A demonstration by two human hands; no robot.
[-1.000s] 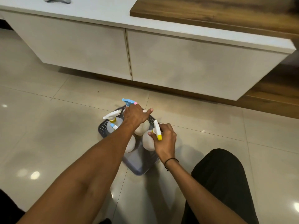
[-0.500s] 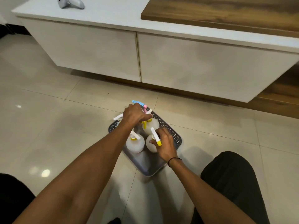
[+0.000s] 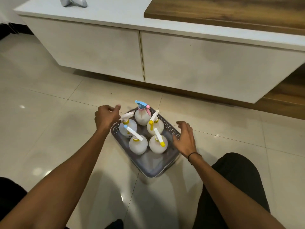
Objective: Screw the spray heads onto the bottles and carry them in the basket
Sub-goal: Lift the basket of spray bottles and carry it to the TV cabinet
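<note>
1. Your screwing step looks finished: all five bottles stand upright in the basket on the floor, each with a spray head seated on its neck. The step in hand reads as the switch to carrying.

2. Your left hand hovers off the basket's far-left corner, its fingers loosely curled and holding nothing. The nearest white spray head sits just past those fingers, apart from them or barely so; you cannot tell whether they brush it.

3. Your right hand is over the basket's right rim, palm down, with its fingers spread and empty. The rim lies just under and inside those fingers; contact is not clear.

4. Next you need a hold on two opposite rims, one hand each, fingers hooked under the lip. Lift level, since the round bottles stand loose and close together and could tip or roll against one another.

5. Hard to make out: how tightly any head is threaded, and whether the basket has handles. Your right hand covers part of the right rim, and your left hand blurs the far-left corner.

6. Cut off: the grey object on the desk beyond your fingers runs out of view at the top, and your legs run off the bottom.
</note>
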